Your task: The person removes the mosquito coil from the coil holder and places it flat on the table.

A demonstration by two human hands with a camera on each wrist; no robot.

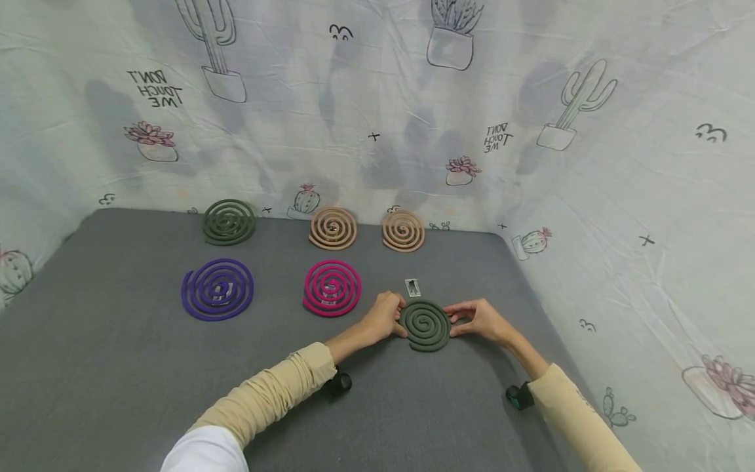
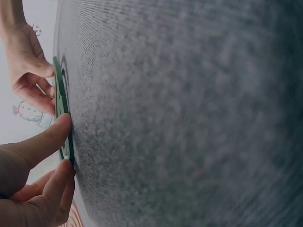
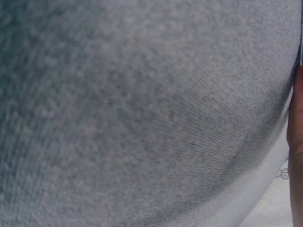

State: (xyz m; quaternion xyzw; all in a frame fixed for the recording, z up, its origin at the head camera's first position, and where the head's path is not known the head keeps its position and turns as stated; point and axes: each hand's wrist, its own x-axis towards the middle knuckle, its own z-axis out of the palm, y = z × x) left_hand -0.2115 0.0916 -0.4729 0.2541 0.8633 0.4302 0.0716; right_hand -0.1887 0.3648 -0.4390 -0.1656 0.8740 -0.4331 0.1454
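Between my two hands is a dark green spiral coil mat [image 1: 424, 322], low over the grey table. My left hand [image 1: 382, 317] grips its left edge, thumb nearer me and fingers on the far side. On the opposite edge, the fingers and thumb of my right hand [image 1: 482, 320] pinch the rim. The left wrist view shows the mat edge-on as a thin green strip [image 2: 60, 92], a shadow beside it on the cloth. Just beyond the mat lies a small white rectangle [image 1: 413, 287] with a dark mark. Only part of a finger [image 3: 297, 118] shows in the right wrist view.
A pink spiral mat [image 1: 332, 288] and a purple one [image 1: 217, 289] lie to the left, over pale rectangles. Along the back edge are another green mat [image 1: 229, 222] and two tan ones [image 1: 333, 228], [image 1: 404, 231]. A printed cloth [image 1: 377, 98] hangs behind and beside the table [image 1: 147, 387].
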